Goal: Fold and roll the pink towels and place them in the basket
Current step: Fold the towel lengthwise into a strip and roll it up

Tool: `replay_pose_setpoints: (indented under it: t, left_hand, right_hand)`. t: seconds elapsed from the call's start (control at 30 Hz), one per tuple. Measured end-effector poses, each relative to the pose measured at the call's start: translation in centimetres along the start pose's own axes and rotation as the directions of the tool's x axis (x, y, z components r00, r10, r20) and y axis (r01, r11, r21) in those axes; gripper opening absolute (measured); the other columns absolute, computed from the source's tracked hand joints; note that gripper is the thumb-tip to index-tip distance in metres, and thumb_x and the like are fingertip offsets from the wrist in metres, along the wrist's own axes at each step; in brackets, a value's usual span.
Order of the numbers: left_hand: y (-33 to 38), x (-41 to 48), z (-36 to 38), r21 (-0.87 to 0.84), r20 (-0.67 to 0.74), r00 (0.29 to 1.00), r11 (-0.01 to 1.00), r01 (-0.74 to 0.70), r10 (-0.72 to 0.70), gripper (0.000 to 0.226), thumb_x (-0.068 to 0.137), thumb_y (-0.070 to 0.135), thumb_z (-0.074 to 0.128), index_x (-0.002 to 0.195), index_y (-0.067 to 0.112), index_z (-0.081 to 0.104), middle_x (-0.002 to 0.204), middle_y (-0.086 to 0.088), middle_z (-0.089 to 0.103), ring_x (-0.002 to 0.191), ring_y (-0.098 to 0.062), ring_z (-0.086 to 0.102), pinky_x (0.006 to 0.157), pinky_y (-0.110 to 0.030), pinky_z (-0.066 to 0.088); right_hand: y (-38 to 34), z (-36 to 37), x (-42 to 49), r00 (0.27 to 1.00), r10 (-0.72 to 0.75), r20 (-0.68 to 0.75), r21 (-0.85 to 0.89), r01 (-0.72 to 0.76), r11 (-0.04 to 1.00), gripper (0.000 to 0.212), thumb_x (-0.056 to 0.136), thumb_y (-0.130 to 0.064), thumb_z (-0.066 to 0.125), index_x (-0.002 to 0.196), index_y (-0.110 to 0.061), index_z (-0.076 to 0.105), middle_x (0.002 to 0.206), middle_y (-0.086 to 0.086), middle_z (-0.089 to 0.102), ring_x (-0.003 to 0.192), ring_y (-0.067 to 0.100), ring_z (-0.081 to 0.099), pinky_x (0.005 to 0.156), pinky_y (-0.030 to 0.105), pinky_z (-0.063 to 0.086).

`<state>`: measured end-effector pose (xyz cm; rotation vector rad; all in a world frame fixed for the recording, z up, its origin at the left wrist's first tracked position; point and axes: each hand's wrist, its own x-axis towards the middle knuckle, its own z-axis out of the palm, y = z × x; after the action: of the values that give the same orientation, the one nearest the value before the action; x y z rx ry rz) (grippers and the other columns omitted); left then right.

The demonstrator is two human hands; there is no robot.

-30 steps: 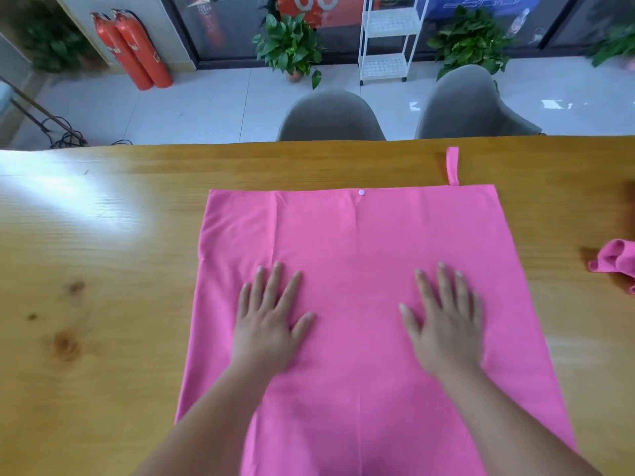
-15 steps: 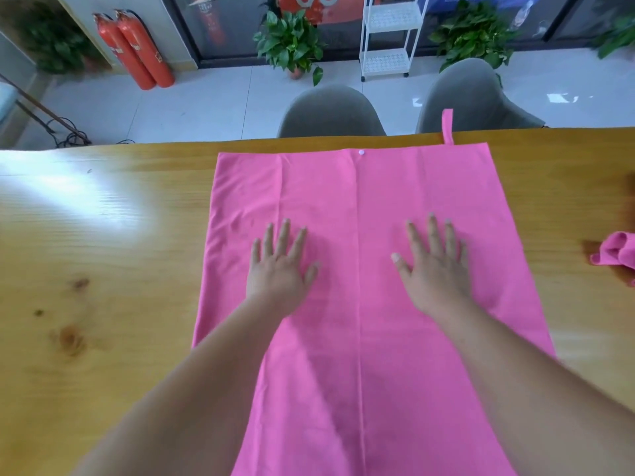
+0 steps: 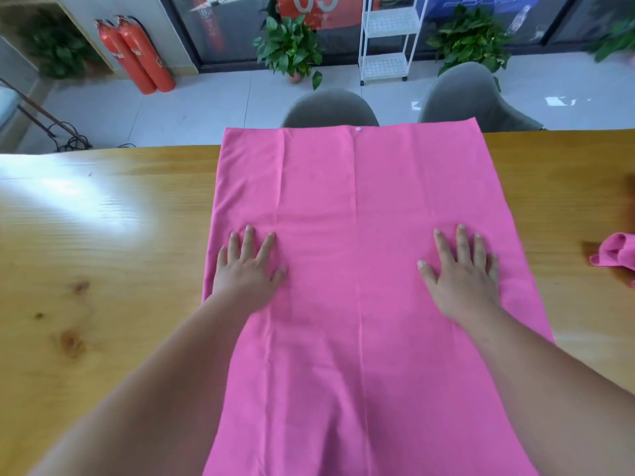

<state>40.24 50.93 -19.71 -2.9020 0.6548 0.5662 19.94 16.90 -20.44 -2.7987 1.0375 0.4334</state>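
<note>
Right, I see the pink towel (image 3: 354,207) spread flat on the wooden table (image 3: 103,269), running lengthwise away from me. Its far edge reaches the far edge of the table and hides that edge along its width, while its near end runs out of view at the bottom. A straight crease runs down the middle of the cloth, and a small white stud (image 3: 358,129) sits at the far edge, right on that crease.

My left hand (image 3: 245,273) lies palm down on the towel just inside its left edge, fingers straight and slightly spread, gripping nothing. My right hand (image 3: 464,276) lies the same way near the right edge, flat, fingers straight, thumb pointing inward. The two hands are well apart, one on each side of the crease, and about level with each other.

A second pink towel (image 3: 616,252) sits bunched on the table at the right border of the view, apart from the spread one and partly cut off.

Beyond the table stand two grey chairs (image 3: 330,108). Further back on the tiled floor I make out two red fire extinguishers (image 3: 137,56), a potted plant (image 3: 292,49) and a white rack (image 3: 388,39).
</note>
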Motion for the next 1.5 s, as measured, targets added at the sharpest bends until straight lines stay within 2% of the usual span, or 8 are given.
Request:
replay_pose_setpoints:
  t: [0.2,0.4,0.57,0.73,0.87,1.1,1.27,1.5]
  left_hand:
    - [3.4,-6.4,3.2,-0.085,-0.140,0.982,0.986,-0.140,0.127,0.079,0.102,0.076,0.016,0.168,0.038,-0.007,0.176,-0.004,-0.016,0.161,-0.030,-0.020,0.131,-0.057,0.004]
    - [-5.4,-11.1,7.4,-0.044,-0.168,0.983,0.996,-0.083,0.075,0.083,0.100,0.080,0.021,0.169,0.037,0.005,0.177,-0.003,-0.009,0.163,-0.025,-0.013,0.131,-0.054,0.013]
    - [-1.1,-11.0,6.9,-0.093,-0.200,0.976,0.990,-0.105,0.085,0.085,0.103,0.075,0.017,0.169,0.025,0.000,0.175,-0.012,-0.015,0.161,-0.031,-0.019,0.131,-0.056,0.005]
    - [2.5,-17.4,10.0,-0.015,-0.202,0.910,0.928,-0.373,0.363,0.079,0.106,0.072,0.030,0.169,0.031,0.008,0.178,-0.001,-0.005,0.163,-0.026,-0.007,0.130,-0.055,0.014]
    - [-3.7,-19.7,11.3,-0.040,-0.238,0.910,0.933,-0.358,0.339,0.077,0.104,0.066,0.040,0.169,0.031,0.016,0.178,0.000,0.003,0.164,-0.026,0.000,0.129,-0.055,0.018]
    - [-5.4,-22.3,12.2,-0.064,-0.202,0.948,0.963,-0.262,0.245,0.079,0.107,0.067,0.032,0.170,0.026,0.007,0.177,-0.004,-0.009,0.163,-0.028,-0.009,0.131,-0.055,0.011]
    - [-2.5,-28.0,14.2,-0.015,-0.169,0.924,0.936,-0.351,0.344,0.074,0.108,0.066,0.027,0.169,0.032,0.003,0.177,-0.001,-0.008,0.163,-0.029,-0.010,0.129,-0.056,0.011]
    - [-2.8,-30.7,13.8,-0.102,-0.117,0.971,0.970,-0.221,0.209,0.064,0.109,0.064,0.026,0.166,0.047,0.004,0.177,0.009,-0.008,0.162,-0.022,-0.014,0.132,-0.053,0.002]
  right_hand:
    - [-3.8,2.0,-6.6,0.978,-0.195,-0.077,0.004,0.196,0.981,0.073,0.103,-0.071,0.014,0.168,-0.038,0.008,0.177,0.004,-0.005,0.163,0.032,-0.004,0.130,0.056,0.009]
    - [4.5,3.3,-9.5,0.994,-0.085,-0.072,-0.034,0.083,0.996,0.077,0.100,-0.074,0.010,0.168,-0.038,0.010,0.177,0.000,-0.003,0.163,0.027,-0.005,0.129,0.057,0.011]
    - [-0.7,3.1,-10.4,0.991,0.047,-0.122,0.071,-0.039,0.997,0.082,0.100,-0.072,0.007,0.169,-0.029,0.011,0.176,0.008,-0.007,0.162,0.034,-0.005,0.129,0.059,0.011]
    - [-6.4,6.9,-18.7,0.959,-0.277,-0.067,-0.012,0.277,0.961,0.073,0.106,-0.069,0.016,0.168,-0.035,0.001,0.176,0.000,-0.015,0.162,0.026,-0.015,0.131,0.054,0.006]
    - [-0.8,8.4,-21.1,0.977,-0.196,-0.089,-0.043,0.193,0.980,0.072,0.104,-0.069,0.020,0.168,-0.036,0.016,0.177,-0.002,-0.001,0.163,0.027,-0.004,0.129,0.055,0.014]
    - [1.9,8.2,-23.2,0.997,0.033,-0.075,0.027,-0.031,0.999,0.083,0.101,-0.076,0.007,0.169,-0.029,0.008,0.176,0.009,-0.010,0.162,0.032,-0.008,0.130,0.058,0.010]
    - [0.5,9.9,-28.0,0.982,-0.184,-0.043,-0.027,0.183,0.983,0.078,0.103,-0.075,0.014,0.168,-0.035,0.001,0.176,0.004,-0.012,0.162,0.029,-0.012,0.130,0.056,0.011]
    - [2.0,8.7,-29.3,0.985,-0.165,0.050,-0.028,0.167,0.986,0.079,0.097,-0.079,0.005,0.166,-0.043,-0.005,0.174,-0.004,-0.022,0.161,0.027,-0.018,0.130,0.056,0.004]
